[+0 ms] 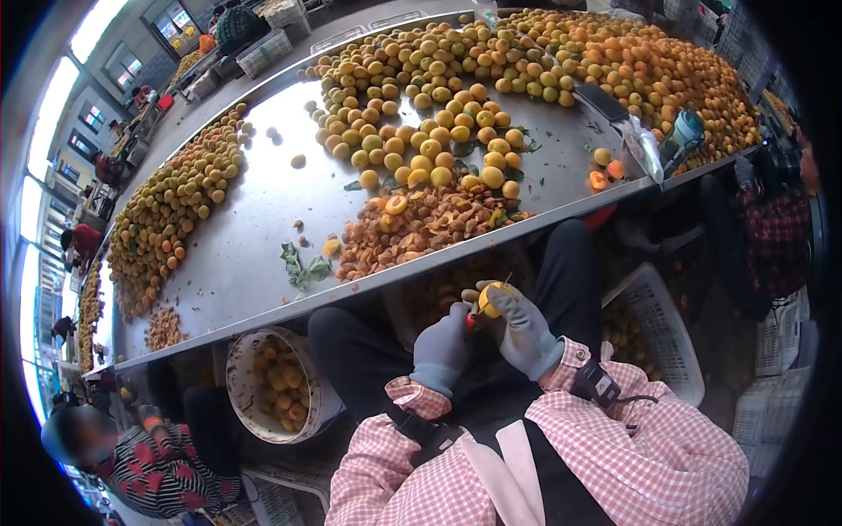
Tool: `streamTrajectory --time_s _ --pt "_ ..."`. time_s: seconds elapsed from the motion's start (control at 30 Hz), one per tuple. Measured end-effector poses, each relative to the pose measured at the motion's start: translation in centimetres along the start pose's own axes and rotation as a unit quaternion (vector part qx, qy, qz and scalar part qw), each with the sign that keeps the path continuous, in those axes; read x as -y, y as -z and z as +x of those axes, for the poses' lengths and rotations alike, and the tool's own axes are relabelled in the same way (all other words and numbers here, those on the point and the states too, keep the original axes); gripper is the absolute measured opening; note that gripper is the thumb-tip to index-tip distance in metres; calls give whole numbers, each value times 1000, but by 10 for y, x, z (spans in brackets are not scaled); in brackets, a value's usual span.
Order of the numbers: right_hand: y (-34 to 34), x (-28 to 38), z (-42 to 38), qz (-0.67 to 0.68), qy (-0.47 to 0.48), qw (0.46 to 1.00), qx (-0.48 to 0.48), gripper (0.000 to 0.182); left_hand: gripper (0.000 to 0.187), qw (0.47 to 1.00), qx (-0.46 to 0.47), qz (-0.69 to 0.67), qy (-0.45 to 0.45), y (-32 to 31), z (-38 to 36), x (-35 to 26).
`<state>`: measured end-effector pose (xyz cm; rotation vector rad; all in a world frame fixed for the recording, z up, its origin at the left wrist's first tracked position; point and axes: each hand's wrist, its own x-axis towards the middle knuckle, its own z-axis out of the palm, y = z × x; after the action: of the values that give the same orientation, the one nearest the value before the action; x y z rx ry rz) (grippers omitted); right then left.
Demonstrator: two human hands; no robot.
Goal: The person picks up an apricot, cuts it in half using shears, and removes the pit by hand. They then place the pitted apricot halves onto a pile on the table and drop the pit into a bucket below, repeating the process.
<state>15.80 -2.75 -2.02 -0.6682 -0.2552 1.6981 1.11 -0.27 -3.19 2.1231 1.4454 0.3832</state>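
Observation:
My left hand (pixel 443 346), in a grey glove, is closed round the red handle of a small knife (pixel 472 319). Its blade lies against a yellow apricot (pixel 496 302). That apricot is pinched in the gloved fingers of my right hand (pixel 528 333). Both hands are over my lap, just below the near edge of the metal table (pixel 254 289). Beyond them on the table is a heap of brown apricot pits (pixel 412 232), with whole apricots (pixel 430 153) behind it.
A white bucket (pixel 239 394) of apricots stands to my left and a white crate (pixel 671 337) to my right. A phone (pixel 601 103), plastic bag (pixel 645 151) and bottle (pixel 686 131) lie near cut apricot halves (pixel 599 180). People sit on both sides.

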Motion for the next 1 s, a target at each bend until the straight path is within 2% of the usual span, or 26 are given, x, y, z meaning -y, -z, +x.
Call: streamTrajectory --time_s 0.07,0.1,0.17,0.3,0.37,0.4,0.47,0.5,0.57,0.7,0.77,0.8,0.87,1.0 --pt "-15 5 -6 -183 101 978 -18 38 27 999 30 -33 9 -5 0 4" --pt "-14 7 -4 -183 101 978 -18 38 27 999 30 -33 10 -10 -2 6" --pt "-12 14 -1 -177 76 980 41 41 29 967 8 -248 -66 -17 -6 9" --pt "-8 19 -3 -192 23 978 79 41 31 978 53 -196 -37 -14 -5 19" --pt "-14 15 -8 -270 57 958 76 39 33 946 62 -305 -87 -21 -4 32" --pt "-14 13 -9 -269 57 959 77 39 33 947 62 -304 -87 -21 -5 37" --pt "-10 11 -8 -232 17 970 75 42 34 943 145 -298 32 -22 -5 47" --pt "-9 9 -8 -231 18 970 73 42 34 943 148 -298 32 -23 -5 48" --pt "-8 6 -6 -94 -20 993 73 47 40 951 132 -280 24 -25 -5 50" --pt "-14 12 -10 -100 -30 992 78 50 32 963 101 -250 -23 -16 -10 43" --pt "-15 10 -12 -135 -28 987 86 50 29 990 7 -79 -119 3 -14 28" --pt "-18 8 -14 -136 -29 987 84 50 29 990 9 -80 -119 6 -14 24" --pt "-23 3 -17 -226 54 971 61 50 30 993 -13 -50 -104 9 -14 18" --pt "-23 4 -15 -231 116 962 90 51 29 991 -12 -103 -79 8 -17 10"
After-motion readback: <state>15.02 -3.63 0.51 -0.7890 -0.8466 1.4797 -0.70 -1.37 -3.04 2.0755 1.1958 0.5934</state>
